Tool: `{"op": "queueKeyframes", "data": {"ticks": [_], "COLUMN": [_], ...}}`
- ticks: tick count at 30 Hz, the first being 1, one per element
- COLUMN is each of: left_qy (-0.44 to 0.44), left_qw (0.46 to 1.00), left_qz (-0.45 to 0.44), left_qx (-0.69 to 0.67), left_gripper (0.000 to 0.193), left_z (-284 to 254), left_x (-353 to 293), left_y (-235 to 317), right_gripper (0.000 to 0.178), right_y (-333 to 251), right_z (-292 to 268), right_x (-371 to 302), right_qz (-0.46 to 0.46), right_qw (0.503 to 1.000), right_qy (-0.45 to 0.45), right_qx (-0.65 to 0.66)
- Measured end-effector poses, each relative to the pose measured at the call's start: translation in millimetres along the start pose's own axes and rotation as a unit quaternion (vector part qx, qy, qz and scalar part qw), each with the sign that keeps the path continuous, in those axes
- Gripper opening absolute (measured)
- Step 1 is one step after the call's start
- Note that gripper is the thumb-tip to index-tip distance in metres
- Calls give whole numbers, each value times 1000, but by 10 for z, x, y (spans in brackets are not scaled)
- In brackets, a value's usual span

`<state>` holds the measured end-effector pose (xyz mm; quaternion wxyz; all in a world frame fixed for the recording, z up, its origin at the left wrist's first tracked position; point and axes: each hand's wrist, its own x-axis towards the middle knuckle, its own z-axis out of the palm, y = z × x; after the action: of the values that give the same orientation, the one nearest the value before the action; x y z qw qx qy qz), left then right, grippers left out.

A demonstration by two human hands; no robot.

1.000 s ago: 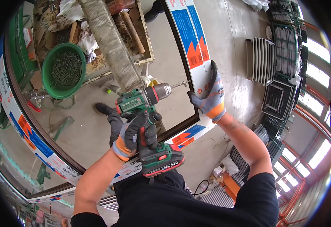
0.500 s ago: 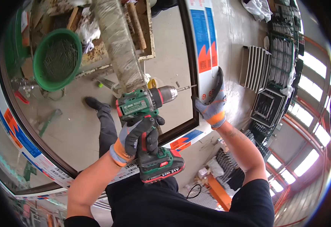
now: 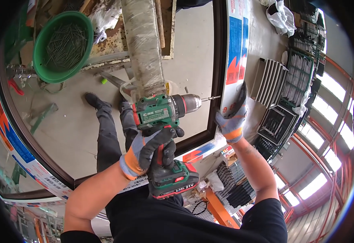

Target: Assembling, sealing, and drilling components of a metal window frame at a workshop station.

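My left hand (image 3: 150,152), in a grey and orange glove, is wrapped round the handle of a green and black cordless drill (image 3: 154,112). The drill lies level, its long drill bit (image 3: 210,98) pointing right at the inner side of a dark brown frame (image 3: 219,52). Whether the bit's tip touches the frame I cannot tell. My gloved right hand (image 3: 232,119) grips that right-hand frame bar, thumb on the inner side and fingers over the outer side. Printed protective film (image 3: 234,44) in white, blue and orange covers the bar's outer face.
A green bowl (image 3: 43,67) of screws or nails stands on a worn workbench (image 3: 108,50) at the far left. A plastic-wrapped beam (image 3: 144,48) reaches toward me beside a wooden handle (image 3: 160,24). Slatted panels (image 3: 269,83) and racks stand to the right. My shoe (image 3: 91,99) shows below the frame.
The view has shifted, so the bench, frame and both hands sit differently in it. The bit still points at the frame bar, and both hands keep their grips.
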<state>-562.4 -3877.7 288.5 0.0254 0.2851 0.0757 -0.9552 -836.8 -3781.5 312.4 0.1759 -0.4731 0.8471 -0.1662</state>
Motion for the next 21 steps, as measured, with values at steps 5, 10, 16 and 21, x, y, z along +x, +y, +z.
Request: {"op": "queueKeyframes", "data": {"ticks": [5, 10, 16, 21], "left_qy": [10, 7, -35, -21], "left_qw": [1000, 1000, 998, 1000], "left_qz": [-11, -12, 29, -6], "left_qx": [-18, -5, 44, 16], "left_gripper": [39, 41, 41, 37], "left_z": [53, 69, 224, 299], "left_x": [47, 59, 74, 88], "left_y": [17, 57, 144, 83], "right_gripper": [107, 106, 106, 107], "right_y": [-13, -44, 42, 36], "right_z": [-37, -24, -99, -175], "right_x": [64, 69, 70, 181], "right_qz": [-29, 1, 7, -52], "right_qw": [1000, 1000, 1000, 998], "right_qy": [3, 9, 7, 26], "right_qx": [4, 13, -19, -21]}}
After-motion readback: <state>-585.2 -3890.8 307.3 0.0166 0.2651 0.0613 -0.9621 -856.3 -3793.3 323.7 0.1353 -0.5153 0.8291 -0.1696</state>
